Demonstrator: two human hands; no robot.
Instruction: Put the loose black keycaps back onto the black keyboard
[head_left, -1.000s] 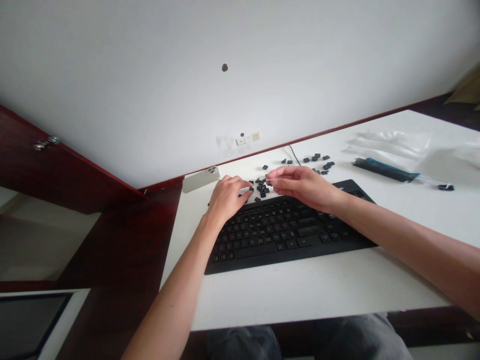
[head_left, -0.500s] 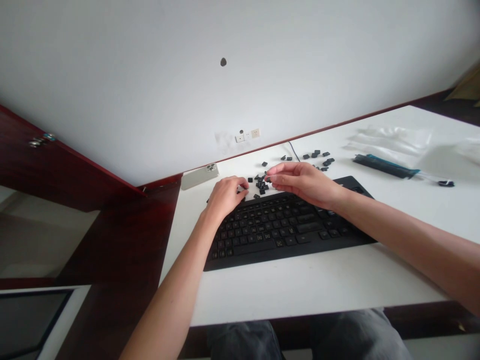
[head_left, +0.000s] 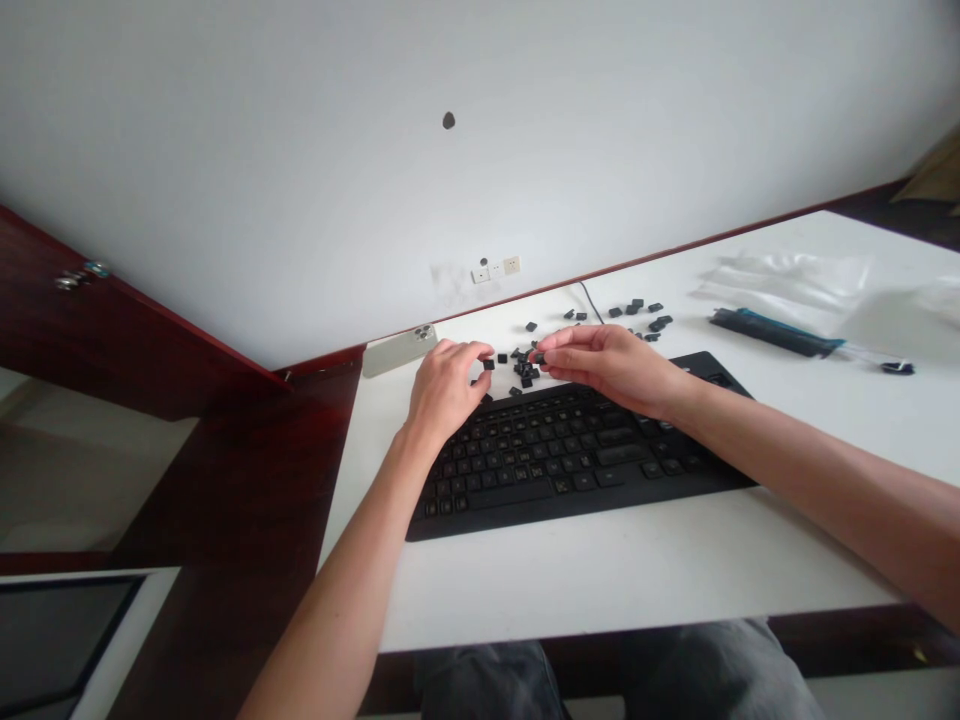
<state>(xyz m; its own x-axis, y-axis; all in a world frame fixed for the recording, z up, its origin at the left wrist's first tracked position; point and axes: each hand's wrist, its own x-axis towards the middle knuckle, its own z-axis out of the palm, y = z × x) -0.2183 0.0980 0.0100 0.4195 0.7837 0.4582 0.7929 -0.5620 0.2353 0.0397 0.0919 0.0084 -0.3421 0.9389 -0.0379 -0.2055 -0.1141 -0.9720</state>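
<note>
A black keyboard [head_left: 517, 470] lies on the white table, with bare key spots among its keys. Above its upper left part, my left hand [head_left: 448, 385] pinches a black keycap [head_left: 489, 365] between thumb and fingertips. My right hand [head_left: 607, 365] is over the keyboard's upper right edge, its fingertips closed on another small black keycap [head_left: 539, 359]. Between the two hands is a pile of loose keycaps [head_left: 527, 372], just behind the keyboard. My right forearm covers part of the keyboard's right side.
More keycaps [head_left: 637, 310] are scattered farther back, near a thin cable [head_left: 592, 303]. A phone [head_left: 400, 350] rests at the table's back left corner. To the right are a black and teal item [head_left: 776, 333] and clear plastic bags [head_left: 787, 282]. A wall stands behind the table.
My left hand has lifted and opened slightly to the left, and the keycap in its fingertips now shows. My right hand has barely moved and keeps its pinch.
</note>
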